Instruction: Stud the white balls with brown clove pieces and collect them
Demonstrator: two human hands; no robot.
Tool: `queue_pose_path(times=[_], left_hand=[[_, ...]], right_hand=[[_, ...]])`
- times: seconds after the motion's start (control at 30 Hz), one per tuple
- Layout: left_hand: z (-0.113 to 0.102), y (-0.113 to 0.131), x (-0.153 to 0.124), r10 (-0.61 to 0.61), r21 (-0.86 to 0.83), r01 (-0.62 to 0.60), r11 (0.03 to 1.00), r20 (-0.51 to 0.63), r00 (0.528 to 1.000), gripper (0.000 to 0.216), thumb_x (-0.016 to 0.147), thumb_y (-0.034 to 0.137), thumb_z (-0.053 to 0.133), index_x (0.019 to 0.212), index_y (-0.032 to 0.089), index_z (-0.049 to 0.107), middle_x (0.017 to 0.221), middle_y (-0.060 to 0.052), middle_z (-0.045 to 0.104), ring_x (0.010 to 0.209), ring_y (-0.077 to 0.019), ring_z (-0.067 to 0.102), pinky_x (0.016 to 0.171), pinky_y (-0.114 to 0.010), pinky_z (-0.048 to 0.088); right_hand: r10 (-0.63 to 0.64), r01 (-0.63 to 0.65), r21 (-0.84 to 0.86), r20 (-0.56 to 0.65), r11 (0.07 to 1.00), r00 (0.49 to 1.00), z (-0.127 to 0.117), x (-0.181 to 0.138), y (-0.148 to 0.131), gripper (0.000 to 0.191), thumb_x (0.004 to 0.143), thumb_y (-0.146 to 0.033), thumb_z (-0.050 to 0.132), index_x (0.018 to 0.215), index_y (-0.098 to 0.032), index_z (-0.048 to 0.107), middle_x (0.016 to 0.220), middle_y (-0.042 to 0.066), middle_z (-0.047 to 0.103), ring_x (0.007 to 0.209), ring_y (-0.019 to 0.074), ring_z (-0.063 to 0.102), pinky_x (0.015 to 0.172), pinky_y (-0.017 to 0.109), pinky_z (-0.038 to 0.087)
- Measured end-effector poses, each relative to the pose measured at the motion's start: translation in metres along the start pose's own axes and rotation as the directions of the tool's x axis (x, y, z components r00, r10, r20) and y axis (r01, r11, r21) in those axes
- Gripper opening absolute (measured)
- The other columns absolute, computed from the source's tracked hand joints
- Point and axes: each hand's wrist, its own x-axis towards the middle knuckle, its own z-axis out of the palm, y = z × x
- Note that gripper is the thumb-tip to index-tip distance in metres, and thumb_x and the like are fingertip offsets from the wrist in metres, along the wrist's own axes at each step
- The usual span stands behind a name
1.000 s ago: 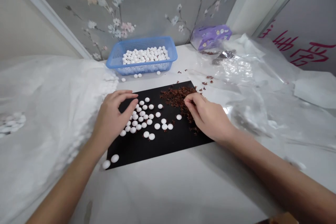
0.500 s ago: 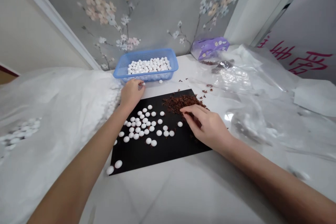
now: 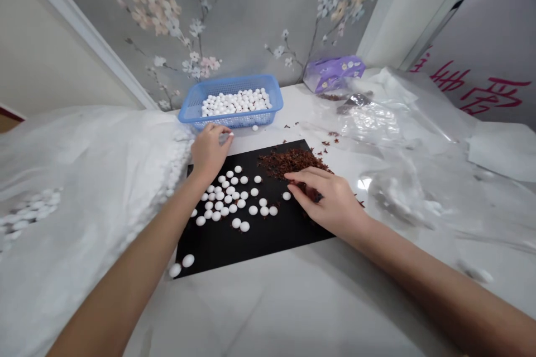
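My left hand (image 3: 210, 150) is closed in a pinch just in front of the blue basket, and a small white ball (image 3: 231, 134) shows at its fingertips. Beside the brown pile, my right hand (image 3: 324, 196) has its thumb and forefinger slightly apart, with nothing visible between the tips. Small dried brown star-shaped pieces (image 3: 288, 162) are heaped at the far right of a black mat (image 3: 218, 248). Many white balls (image 3: 230, 191) lie scattered over the mat's left and middle. A lone ball (image 3: 286, 196) rests close to my right thumb.
The blue basket (image 3: 230, 122) against the wall holds many white balls. Clear plastic bags (image 3: 402, 122) cover the right side of the white table, near a purple packet (image 3: 334, 73). On the left bulges a large white bag (image 3: 96, 173) with more balls showing through.
My right thumb and forefinger have parted slightly by the brown pile. My left hand stays near the basket, its fingers shifted a little. The whole view has moved slightly.
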Motion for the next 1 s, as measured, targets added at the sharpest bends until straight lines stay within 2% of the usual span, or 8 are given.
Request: queue_pose_path(times=[0.1, 0.2, 0.3, 0.4, 0.6, 0.83, 0.9, 1.0], left_hand=[[-0.011, 0.013, -0.020, -0.114, -0.364, 0.131, 0.922, 0.068, 0.991, 0.024, 0.076, 0.037, 0.059, 0.088, 0.018, 0.067, 0.097, -0.005, 0.066, 0.075, -0.0164, 0.058, 0.068, -0.028, 0.045], [-0.026, 0.028, -0.051, -0.215, -0.671, 0.354, 0.651, 0.284, 0.934, 0.030, 0.071, 0.041, 0.066, 0.093, 0.020, 0.067, 0.096, -0.004, 0.067, 0.079, -0.0150, 0.060, 0.062, -0.022, 0.047], [-0.039, 0.041, -0.086, -0.235, -0.729, 0.571, 0.377, 0.521, 0.821, 0.024, 0.069, 0.036, 0.070, 0.089, 0.021, 0.068, 0.088, -0.002, 0.068, 0.076, -0.0113, 0.063, 0.064, -0.019, 0.048], [-0.048, 0.049, -0.113, -0.216, -0.714, 0.662, 0.229, 0.626, 0.750, 0.017, 0.071, 0.032, 0.070, 0.085, 0.025, 0.070, 0.086, 0.000, 0.068, 0.073, -0.0092, 0.063, 0.065, -0.018, 0.050], [-0.047, 0.052, -0.130, -0.208, -0.728, 0.641, 0.243, 0.607, 0.767, 0.018, 0.072, 0.033, 0.069, 0.088, 0.025, 0.071, 0.082, -0.001, 0.068, 0.069, -0.0099, 0.062, 0.065, -0.020, 0.052], [-0.053, 0.063, -0.143, -0.253, -0.784, 0.336, 0.523, 0.233, 0.939, 0.012, 0.076, 0.025, 0.065, 0.087, 0.026, 0.069, 0.084, 0.000, 0.067, 0.069, -0.0111, 0.060, 0.066, -0.022, 0.052], [-0.062, 0.078, -0.156, -0.199, -0.792, 0.241, 0.561, 0.154, 0.968, 0.017, 0.077, 0.018, 0.063, 0.088, 0.030, 0.067, 0.083, 0.001, 0.065, 0.070, -0.0109, 0.060, 0.062, -0.020, 0.051], [-0.065, 0.097, -0.177, 0.047, -0.845, 0.193, 0.499, 0.248, 0.968, 0.029, 0.072, 0.011, 0.065, 0.091, 0.032, 0.066, 0.084, 0.000, 0.066, 0.074, -0.0132, 0.061, 0.058, -0.020, 0.052]], right_hand=[[0.012, -0.012, 0.020, -0.008, 1.000, 1.000, 0.001, 0.000, 0.002, 0.022, 0.084, -0.019, 0.051, 0.101, -0.019, 0.064, 0.089, 0.004, 0.066, 0.055, 0.0105, 0.058, 0.054, 0.025, 0.050], [-0.007, 0.008, 0.032, -0.013, 0.999, 1.000, 0.001, 0.000, 0.003, 0.024, 0.086, -0.016, 0.046, 0.102, -0.019, 0.065, 0.091, 0.005, 0.066, 0.075, 0.0153, 0.064, 0.064, 0.026, 0.053], [-0.016, 0.017, 0.036, -0.004, 0.999, 1.000, 0.000, 0.000, 0.003, 0.025, 0.087, -0.015, 0.045, 0.100, -0.020, 0.065, 0.092, 0.005, 0.067, 0.083, 0.0166, 0.065, 0.071, 0.027, 0.053], [0.000, 0.000, 0.030, 0.004, 1.000, 1.000, 0.001, -0.001, 0.003, 0.026, 0.087, -0.016, 0.045, 0.103, -0.020, 0.064, 0.089, 0.005, 0.068, 0.076, 0.0164, 0.065, 0.064, 0.028, 0.053], [0.022, -0.022, 0.007, -0.029, 1.000, 0.999, 0.002, -0.002, 0.004, 0.022, 0.086, -0.020, 0.047, 0.100, -0.022, 0.063, 0.093, 0.004, 0.069, 0.072, 0.0157, 0.065, 0.058, 0.027, 0.053], [0.058, -0.053, 0.078, -0.064, 0.996, 0.996, 0.002, -0.004, 0.001, 0.007, 0.082, -0.019, 0.058, 0.085, -0.022, 0.064, 0.076, -0.002, 0.069, 0.054, 0.0103, 0.059, 0.054, 0.023, 0.050], [0.038, -0.032, 0.077, -0.077, 0.996, 0.996, 0.001, -0.004, 0.000, 0.005, 0.081, -0.019, 0.060, 0.084, -0.022, 0.063, 0.073, -0.002, 0.068, 0.053, 0.0097, 0.058, 0.053, 0.022, 0.049], [0.010, -0.004, 0.072, -0.086, 0.997, 0.996, -0.001, -0.004, -0.002, 0.004, 0.081, -0.019, 0.060, 0.083, -0.022, 0.063, 0.072, -0.002, 0.066, 0.051, 0.0089, 0.055, 0.051, 0.022, 0.046]])
